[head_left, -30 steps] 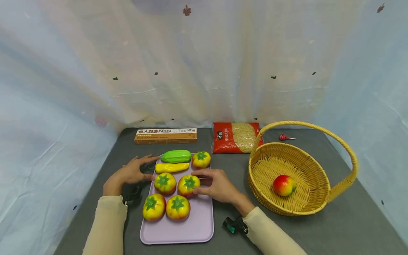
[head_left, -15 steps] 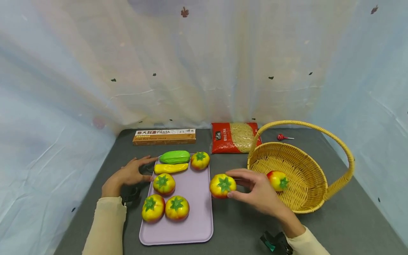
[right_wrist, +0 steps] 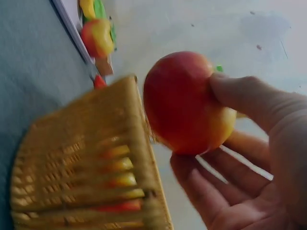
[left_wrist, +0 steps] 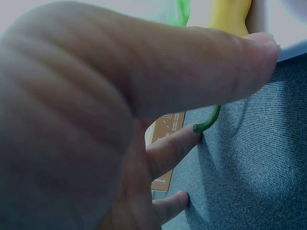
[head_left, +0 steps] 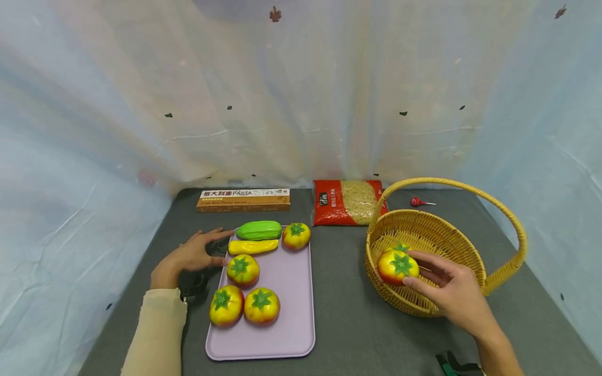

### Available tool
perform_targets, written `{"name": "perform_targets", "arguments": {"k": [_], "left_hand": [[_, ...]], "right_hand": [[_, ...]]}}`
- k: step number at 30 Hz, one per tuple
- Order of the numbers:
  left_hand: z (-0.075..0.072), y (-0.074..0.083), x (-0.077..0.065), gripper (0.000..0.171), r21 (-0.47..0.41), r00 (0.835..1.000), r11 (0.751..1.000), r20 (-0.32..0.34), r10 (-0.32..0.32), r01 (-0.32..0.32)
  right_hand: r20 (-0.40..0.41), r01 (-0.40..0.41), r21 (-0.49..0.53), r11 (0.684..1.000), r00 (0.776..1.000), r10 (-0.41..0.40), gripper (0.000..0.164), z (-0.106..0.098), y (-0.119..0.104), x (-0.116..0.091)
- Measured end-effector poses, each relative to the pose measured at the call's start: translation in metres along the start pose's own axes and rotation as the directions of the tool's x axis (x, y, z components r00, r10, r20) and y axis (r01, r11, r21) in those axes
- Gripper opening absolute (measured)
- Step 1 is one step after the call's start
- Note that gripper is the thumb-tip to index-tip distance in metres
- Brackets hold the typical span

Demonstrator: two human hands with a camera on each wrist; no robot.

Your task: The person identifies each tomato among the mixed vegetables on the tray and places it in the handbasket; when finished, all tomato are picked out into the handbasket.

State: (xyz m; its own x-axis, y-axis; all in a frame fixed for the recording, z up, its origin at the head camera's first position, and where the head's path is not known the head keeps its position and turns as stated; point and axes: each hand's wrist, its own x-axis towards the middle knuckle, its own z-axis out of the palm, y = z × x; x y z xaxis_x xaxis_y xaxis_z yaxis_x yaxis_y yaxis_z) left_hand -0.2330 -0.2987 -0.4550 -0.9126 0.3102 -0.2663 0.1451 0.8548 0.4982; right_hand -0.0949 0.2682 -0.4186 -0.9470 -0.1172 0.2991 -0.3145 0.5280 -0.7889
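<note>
My right hand (head_left: 453, 290) pinches a red-and-yellow tomato (head_left: 397, 266) with a green star-shaped cap, thumb on one side and fingers on the other. It is held over the near left rim of the wicker basket (head_left: 475, 261); in the right wrist view the tomato (right_wrist: 184, 103) shows its red underside above the rim. Another tomato (head_left: 401, 246) lies in the basket, mostly hidden. My left hand (head_left: 190, 256) rests at the left edge of the lilac tray (head_left: 287, 334), fingers spread and thumb at the rim. On the tray are several tomatoes (head_left: 261, 306), a green ridged vegetable (head_left: 258, 230) and a yellow pepper-like one (head_left: 254, 247).
Behind the tray lies a pasta box (head_left: 243, 200). A red bag of pasta (head_left: 350, 202) is at the back middle, near a wrapped lollipop (head_left: 421, 202). The basket's tall handle (head_left: 451, 181) arches over its opening. Pale curtains (head_left: 301, 104) enclose the grey table.
My right hand has lifted a tomato from the middle of the tray and carried it rightward to the basket. My left hand has stayed at the tray's left edge.
</note>
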Motion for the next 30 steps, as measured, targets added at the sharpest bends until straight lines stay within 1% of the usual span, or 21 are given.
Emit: {"name": "perform_targets", "arguments": {"k": [3, 7, 13, 16, 18, 20, 21, 22, 24, 27, 28, 30], "left_hand": [[0.001, -0.001, 0.001, 0.085, 0.000, 1.000, 1.000, -0.003, 0.006, -0.006], [0.001, -0.002, 0.001, 0.086, 0.000, 1.000, 1.000, -0.005, 0.004, -0.004], [0.002, -0.001, 0.002, 0.086, 0.002, 1.000, 1.000, -0.009, -0.008, 0.008], [0.001, -0.001, 0.002, 0.085, 0.005, 1.000, 1.000, -0.011, -0.008, 0.008], [0.001, -0.001, 0.001, 0.085, 0.007, 1.000, 1.000, -0.010, -0.009, 0.010], [0.000, -0.002, 0.001, 0.085, 0.011, 1.000, 1.000, -0.007, -0.010, 0.010], [0.000, -0.002, 0.001, 0.085, 0.012, 1.000, 1.000, -0.007, -0.009, 0.009], [0.000, -0.002, 0.002, 0.085, 0.014, 1.000, 1.000, -0.006, -0.008, 0.008], [0.000, -0.002, 0.002, 0.085, 0.016, 1.000, 1.000, -0.006, -0.003, 0.003], [0.001, -0.002, 0.003, 0.085, 0.019, 1.000, 1.000, -0.008, 0.000, 0.000], [0.001, -0.002, 0.003, 0.085, 0.019, 1.000, 1.000, -0.008, -0.001, 0.001], [0.001, -0.002, 0.003, 0.086, 0.017, 1.000, 1.000, -0.007, 0.001, -0.001]], "right_hand": [[-0.013, -0.031, -0.091, 0.995, 0.999, 0.030, 0.049, -0.004, 0.003, 0.002], [0.014, -0.062, -0.204, 0.977, 0.998, 0.066, 0.048, -0.003, 0.006, 0.007], [0.043, -0.030, -0.337, 0.941, 0.998, 0.048, 0.050, 0.007, 0.008, 0.026], [0.061, -0.011, -0.407, 0.913, 0.997, 0.040, 0.055, 0.012, 0.008, 0.037], [0.065, 0.005, -0.433, 0.901, 0.998, 0.026, 0.057, 0.014, 0.007, 0.042], [0.047, 0.028, -0.441, 0.897, 0.999, -0.008, 0.056, 0.015, 0.004, 0.044], [0.031, 0.039, -0.434, 0.900, 0.999, -0.028, 0.055, 0.017, 0.002, 0.045], [0.016, 0.049, -0.409, 0.911, 0.999, -0.047, 0.053, 0.018, 0.000, 0.045], [0.002, 0.072, -0.321, 0.944, 0.997, -0.076, 0.050, 0.023, -0.004, 0.045], [0.015, 0.095, -0.119, 0.988, 0.995, -0.094, 0.049, 0.036, -0.014, 0.047], [0.031, 0.094, -0.038, 0.995, 0.995, -0.093, 0.050, 0.041, -0.018, 0.048], [0.062, 0.095, 0.089, 0.992, 0.993, -0.100, 0.052, 0.054, -0.026, 0.052]]}}
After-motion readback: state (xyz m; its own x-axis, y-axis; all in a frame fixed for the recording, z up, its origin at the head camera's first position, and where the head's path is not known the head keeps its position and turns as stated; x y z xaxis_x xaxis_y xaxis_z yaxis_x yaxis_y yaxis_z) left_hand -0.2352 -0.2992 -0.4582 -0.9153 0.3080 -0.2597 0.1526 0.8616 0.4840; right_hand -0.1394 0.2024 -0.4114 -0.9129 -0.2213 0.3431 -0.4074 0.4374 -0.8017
